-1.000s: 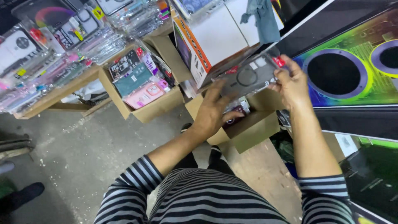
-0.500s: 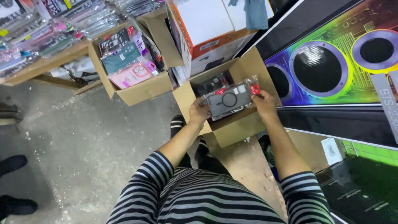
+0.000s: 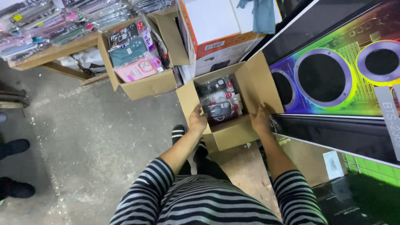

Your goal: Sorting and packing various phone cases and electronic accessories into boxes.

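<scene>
An open cardboard box (image 3: 233, 135) stands on the floor in front of me, with several phone cases in clear packs inside. The top one is a grey case pack (image 3: 219, 109). My left hand (image 3: 198, 120) reaches over the box's left wall, its fingers curled on the left edge of that pack. My right hand (image 3: 261, 120) grips the base of the box's right flap (image 3: 256, 85). Both arms wear striped sleeves.
A second open box (image 3: 146, 85) with pink and green case packs stands to the left, and a white and orange carton (image 3: 216, 46) behind. A wooden shelf (image 3: 54, 52) holds more packs. Large colourful speaker panels (image 3: 333, 79) lie at right. Another person's dark shoes (image 3: 14, 166) are at far left.
The grey case pack, held up in both hands before, has come down into the box. My right hand has let go of it and moved to the right flap.
</scene>
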